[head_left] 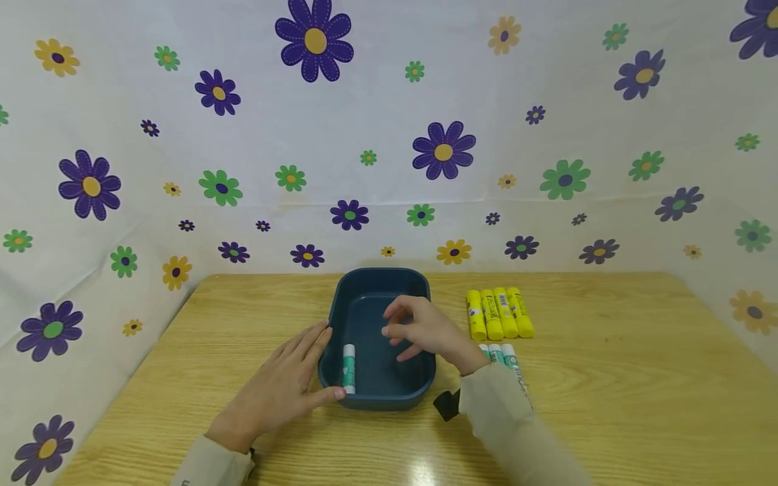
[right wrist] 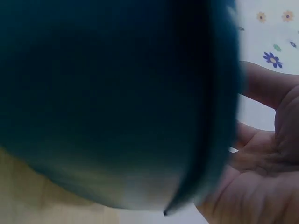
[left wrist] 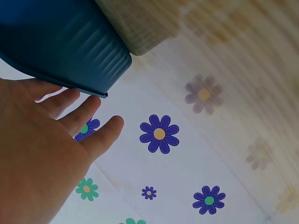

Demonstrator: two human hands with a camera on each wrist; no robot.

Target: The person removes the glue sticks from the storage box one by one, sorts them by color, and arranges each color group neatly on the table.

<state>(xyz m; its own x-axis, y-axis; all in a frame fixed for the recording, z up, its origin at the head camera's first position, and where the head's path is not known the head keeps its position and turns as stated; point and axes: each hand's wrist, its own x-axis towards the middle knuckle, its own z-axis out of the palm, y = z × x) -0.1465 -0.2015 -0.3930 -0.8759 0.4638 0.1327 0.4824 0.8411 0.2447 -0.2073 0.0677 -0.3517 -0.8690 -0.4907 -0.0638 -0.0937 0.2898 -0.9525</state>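
A dark blue plastic bin [head_left: 384,403] stands on the table, with a green and white glue stick [head_left: 349,369] inside at its near left corner. My left hand [head_left: 287,381] rests on the bin's left rim, thumb at the near corner; its fingers [left wrist: 84,116] are spread along the rim in the left wrist view. Over the inside of the bin hovers my right hand [head_left: 425,331], fingers loosely bent, with nothing held. The bin's wall [right wrist: 107,102] fills most of the right wrist view and covers those fingertips.
Right of the bin lies a row of several yellow glue sticks [head_left: 500,314]. Nearer, more green and white glue sticks [head_left: 512,359] are partly hidden by the right sleeve [head_left: 504,412]. A flowered white cloth [head_left: 377,182] hangs behind the wooden table [head_left: 608,378].
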